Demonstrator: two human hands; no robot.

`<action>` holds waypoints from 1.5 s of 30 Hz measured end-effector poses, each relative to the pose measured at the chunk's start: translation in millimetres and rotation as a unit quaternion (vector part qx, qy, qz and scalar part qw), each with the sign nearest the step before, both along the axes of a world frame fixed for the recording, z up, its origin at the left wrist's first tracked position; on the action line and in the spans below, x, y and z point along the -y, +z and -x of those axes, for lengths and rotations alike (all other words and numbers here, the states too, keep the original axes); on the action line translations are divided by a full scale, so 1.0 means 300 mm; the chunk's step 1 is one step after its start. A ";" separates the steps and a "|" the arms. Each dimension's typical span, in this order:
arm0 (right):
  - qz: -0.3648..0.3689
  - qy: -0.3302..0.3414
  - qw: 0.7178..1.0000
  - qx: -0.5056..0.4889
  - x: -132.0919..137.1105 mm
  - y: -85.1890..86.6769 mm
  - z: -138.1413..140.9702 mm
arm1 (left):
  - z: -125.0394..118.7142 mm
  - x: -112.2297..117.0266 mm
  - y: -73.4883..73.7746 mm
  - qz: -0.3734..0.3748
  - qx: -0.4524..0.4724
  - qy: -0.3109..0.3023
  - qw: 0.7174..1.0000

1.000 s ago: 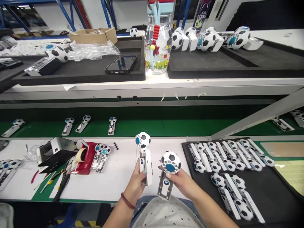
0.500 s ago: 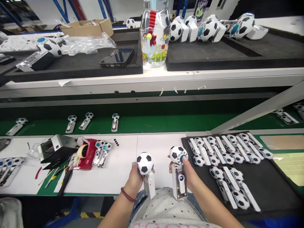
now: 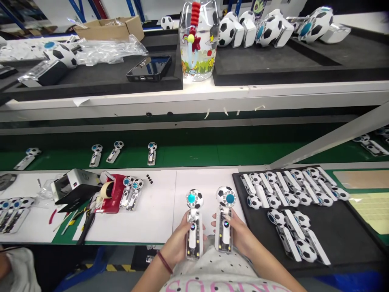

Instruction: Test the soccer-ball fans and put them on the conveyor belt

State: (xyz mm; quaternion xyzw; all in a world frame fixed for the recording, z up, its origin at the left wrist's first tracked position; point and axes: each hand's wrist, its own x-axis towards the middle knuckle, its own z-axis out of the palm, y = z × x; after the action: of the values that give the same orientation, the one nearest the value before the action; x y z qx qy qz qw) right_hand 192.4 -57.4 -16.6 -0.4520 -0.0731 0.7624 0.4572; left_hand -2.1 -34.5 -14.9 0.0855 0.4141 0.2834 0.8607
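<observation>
Soccer-ball fan [image 3: 193, 231] clamped upright in left hand [image 3: 175, 247], second fan [image 3: 223, 231] in right hand [image 3: 240, 239], long axes parallel, just apart.

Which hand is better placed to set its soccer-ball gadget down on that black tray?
Probably the right hand: it holds a white soccer-ball handheld fan upright, right beside the black foam tray. The left hand, holding a matching fan, is farther off, with the right hand between.

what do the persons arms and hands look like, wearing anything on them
Both forearms are bare, with no gloves on the left hand or right hand. A thin dark red band circles the left wrist. The short view of the top shows white fabric with small black dots.
</observation>
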 end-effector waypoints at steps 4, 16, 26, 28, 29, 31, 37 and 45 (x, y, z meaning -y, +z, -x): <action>0.014 0.001 0.999 -0.031 0.028 -0.016 0.001 | -0.007 0.033 -0.019 -0.005 0.011 0.008 1.000; -0.038 0.019 0.997 -0.065 -0.009 0.054 0.003 | -0.051 -0.035 0.153 -0.096 0.041 0.025 0.994; -0.070 0.052 0.995 -0.049 -0.013 0.146 -0.002 | -0.028 -0.023 0.210 -0.124 0.011 0.012 0.992; -0.088 0.059 0.993 -0.042 -0.012 0.158 -0.002 | -0.025 -0.026 0.218 -0.139 0.009 0.006 0.990; -0.092 0.061 0.993 -0.039 -0.012 0.165 -0.002 | -0.024 -0.027 0.221 -0.145 0.008 0.004 0.989; -0.099 0.062 0.993 -0.036 -0.012 0.180 -0.003 | -0.023 -0.029 0.226 -0.151 0.003 -0.002 0.989; -0.104 0.051 0.992 -0.047 -0.010 0.219 -0.002 | -0.025 -0.033 0.238 -0.164 -0.014 -0.015 0.986; -0.076 0.037 0.996 -0.032 -0.009 0.232 -0.010 | -0.021 -0.034 0.259 -0.184 -0.016 -0.051 0.981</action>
State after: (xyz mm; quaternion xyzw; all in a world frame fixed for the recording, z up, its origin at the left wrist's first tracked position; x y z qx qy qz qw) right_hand 195.3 -54.6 53.0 -0.3885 -0.1328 0.7851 0.4638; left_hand 4.1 -24.3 62.7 0.2682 0.3636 0.3096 0.8367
